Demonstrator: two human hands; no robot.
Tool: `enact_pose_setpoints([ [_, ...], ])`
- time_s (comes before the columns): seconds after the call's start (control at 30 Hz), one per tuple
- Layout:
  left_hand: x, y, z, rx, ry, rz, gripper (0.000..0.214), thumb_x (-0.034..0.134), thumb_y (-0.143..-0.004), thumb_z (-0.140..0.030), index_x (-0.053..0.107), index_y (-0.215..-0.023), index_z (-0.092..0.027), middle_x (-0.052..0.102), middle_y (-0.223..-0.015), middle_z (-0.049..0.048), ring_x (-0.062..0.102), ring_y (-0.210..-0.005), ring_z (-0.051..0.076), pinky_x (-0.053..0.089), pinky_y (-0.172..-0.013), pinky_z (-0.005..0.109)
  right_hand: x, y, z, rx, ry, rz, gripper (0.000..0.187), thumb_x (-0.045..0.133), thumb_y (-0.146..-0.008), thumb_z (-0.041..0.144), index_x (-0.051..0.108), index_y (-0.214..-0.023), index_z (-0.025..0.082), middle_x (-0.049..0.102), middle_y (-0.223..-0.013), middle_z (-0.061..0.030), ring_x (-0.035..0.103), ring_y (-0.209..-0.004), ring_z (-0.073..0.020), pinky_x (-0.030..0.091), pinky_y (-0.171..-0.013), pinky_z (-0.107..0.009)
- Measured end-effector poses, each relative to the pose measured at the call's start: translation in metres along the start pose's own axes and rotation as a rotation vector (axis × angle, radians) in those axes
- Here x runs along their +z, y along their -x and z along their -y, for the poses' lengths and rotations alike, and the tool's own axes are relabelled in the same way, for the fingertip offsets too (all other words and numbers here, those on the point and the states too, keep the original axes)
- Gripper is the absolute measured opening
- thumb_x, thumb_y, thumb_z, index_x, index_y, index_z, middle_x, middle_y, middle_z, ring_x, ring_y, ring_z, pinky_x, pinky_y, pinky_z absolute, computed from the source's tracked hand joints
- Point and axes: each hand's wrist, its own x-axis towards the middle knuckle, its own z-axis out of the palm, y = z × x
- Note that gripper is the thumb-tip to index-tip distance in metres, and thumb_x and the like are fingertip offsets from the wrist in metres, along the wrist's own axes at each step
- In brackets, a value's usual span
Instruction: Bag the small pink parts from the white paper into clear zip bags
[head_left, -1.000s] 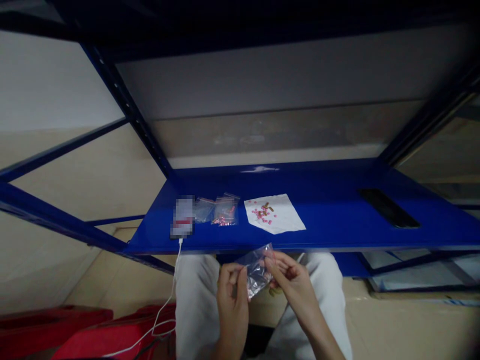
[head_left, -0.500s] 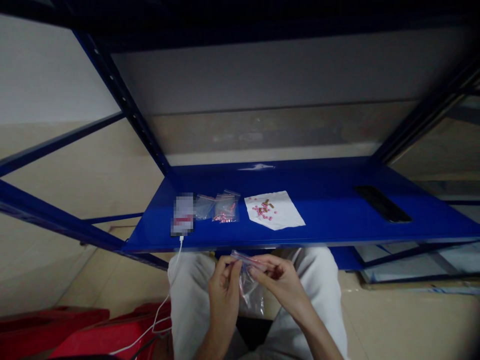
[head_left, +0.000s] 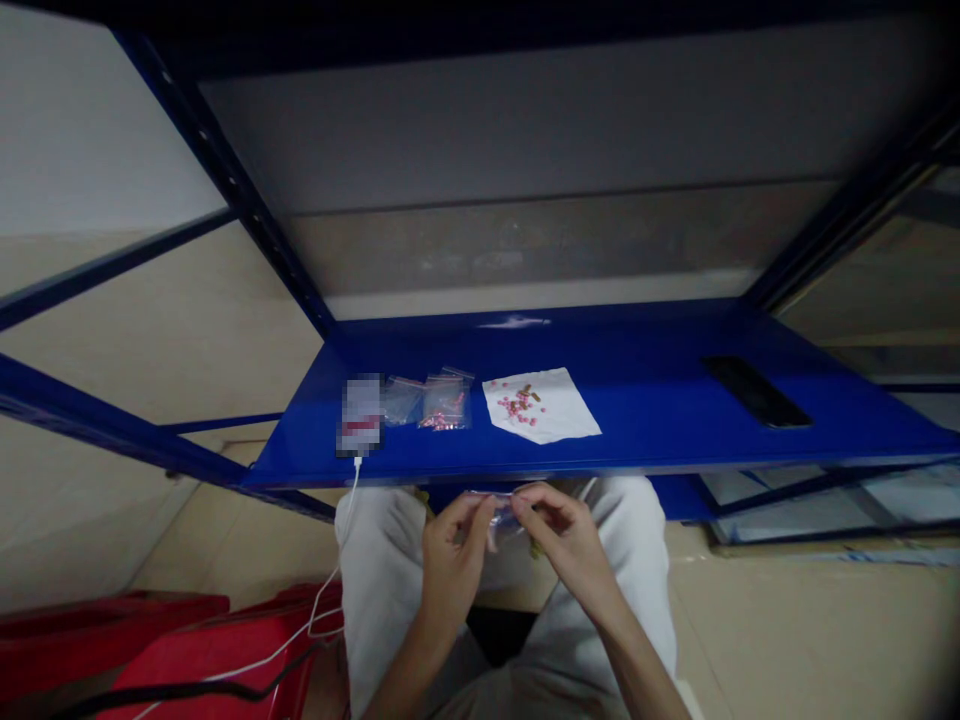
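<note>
Between my two hands, over my lap and just below the shelf's front edge, is a clear zip-lock bag (head_left: 504, 518). My left hand (head_left: 459, 545) pinches its top edge on one side, and my right hand (head_left: 559, 530) pinches the other side. The fingers hide much of the bag, and I cannot make out what is inside it. On the shelf ahead lies a white paper sheet (head_left: 566, 415) carrying pink pills (head_left: 517, 408) and a few brown capsules (head_left: 535, 397). Left of the paper, small zip-lock bags (head_left: 446, 400) lie together, some with pink pills inside.
The blue shelf (head_left: 645, 400) spans the view, with blue posts at both sides. A blurred-out phone (head_left: 361, 415) on a white charging cable (head_left: 337, 570) lies at left; a dark phone (head_left: 757, 392) lies at right. A red plastic stool (head_left: 217, 640) stands at lower left.
The bag's lower part, hanging down toward me before, is now mostly out of sight behind my fingers. Both hands still pinch its top. The whole view has shifted slightly.
</note>
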Motion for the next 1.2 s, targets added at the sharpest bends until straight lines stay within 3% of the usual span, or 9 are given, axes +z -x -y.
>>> enact_pose_setpoints([
  [0.23, 0.011, 0.000, 0.002, 0.147, -0.032, -0.146, 0.021, 0.052, -0.080, -0.031, 0.064, -0.072, -0.016, 0.064, -0.075, 0.0032, 0.060, -0.074, 0.013, 0.047, -0.066, 0.021, 0.003, 0.003, -0.010, 0.108, -0.246, 0.055, 0.026, 0.069, -0.068, 0.039, 0.068, -0.083, 0.018, 0.069, -0.072, -0.0037, 0.059, -0.060, -0.0128, 0.047, -0.054, -0.022],
  [0.4, 0.014, -0.001, -0.002, 0.111, -0.032, -0.174, 0.020, 0.052, -0.080, -0.030, 0.067, -0.077, -0.017, 0.065, -0.074, 0.0023, 0.059, -0.060, 0.011, 0.048, -0.059, 0.021, 0.000, 0.002, -0.010, 0.070, -0.050, -0.089, 0.025, 0.066, -0.070, 0.040, 0.069, -0.078, 0.016, 0.064, -0.060, -0.0019, 0.049, -0.046, -0.0089, 0.039, -0.042, -0.019],
  [0.5, 0.014, -0.001, -0.005, 0.070, 0.006, -0.195, 0.023, 0.051, -0.080, -0.033, 0.066, -0.080, -0.015, 0.065, -0.071, 0.0018, 0.056, -0.052, 0.009, 0.046, -0.052, 0.020, 0.001, 0.001, -0.003, -0.018, 0.057, -0.070, 0.021, 0.062, -0.075, 0.036, 0.068, -0.081, 0.017, 0.065, -0.066, -0.0022, 0.050, -0.051, -0.0092, 0.038, -0.046, -0.019],
  [0.63, 0.014, 0.001, -0.001, 0.007, 0.072, -0.084, 0.025, 0.048, -0.081, -0.036, 0.060, -0.085, -0.015, 0.049, -0.044, -0.0059, 0.046, -0.039, 0.007, 0.039, -0.043, 0.017, 0.005, 0.001, 0.003, -0.065, 0.003, -0.064, 0.019, 0.061, -0.077, 0.035, 0.065, -0.082, 0.017, 0.064, -0.071, -0.0024, 0.055, -0.064, -0.0120, 0.041, -0.054, -0.019],
  [0.77, 0.008, 0.002, 0.004, -0.054, 0.078, 0.133, 0.035, 0.062, -0.070, -0.034, 0.054, -0.101, -0.017, 0.054, -0.049, -0.0063, 0.048, -0.040, 0.008, 0.040, -0.042, 0.018, 0.006, 0.001, 0.000, -0.042, -0.087, -0.074, 0.019, 0.061, -0.077, 0.036, 0.064, -0.077, 0.017, 0.063, -0.075, -0.0031, 0.055, -0.068, -0.0133, 0.041, -0.055, -0.020],
  [0.9, -0.004, 0.001, 0.001, 0.004, 0.006, 0.237, 0.038, 0.063, -0.069, -0.034, 0.055, -0.102, -0.018, 0.054, -0.051, -0.0062, 0.052, -0.047, 0.009, 0.044, -0.048, 0.018, 0.005, 0.003, -0.002, -0.046, -0.099, -0.084, 0.019, 0.062, -0.076, 0.036, 0.063, -0.074, 0.017, 0.062, -0.077, -0.0025, 0.055, -0.070, -0.0125, 0.040, -0.058, -0.020],
  [1.03, -0.017, -0.002, -0.001, 0.062, -0.115, 0.259, 0.033, 0.062, -0.070, -0.035, 0.059, -0.098, -0.019, 0.056, -0.050, -0.0059, 0.053, -0.047, 0.010, 0.044, -0.049, 0.018, 0.009, 0.004, -0.005, 0.017, -0.153, -0.091, 0.024, 0.063, -0.074, 0.040, 0.062, -0.075, 0.016, 0.059, -0.065, -0.0002, 0.049, -0.056, -0.0092, 0.037, -0.051, -0.020],
  [1.2, -0.023, -0.003, 0.002, 0.116, -0.172, 0.094, 0.022, 0.056, -0.075, -0.039, 0.067, -0.078, -0.021, 0.068, -0.069, -0.0001, 0.063, -0.066, 0.015, 0.049, -0.060, 0.020, 0.014, 0.004, -0.006, 0.007, -0.067, -0.097, 0.025, 0.065, -0.072, 0.040, 0.064, -0.074, 0.015, 0.058, -0.060, 0.0003, 0.043, -0.049, -0.0076, 0.032, -0.046, -0.019],
])
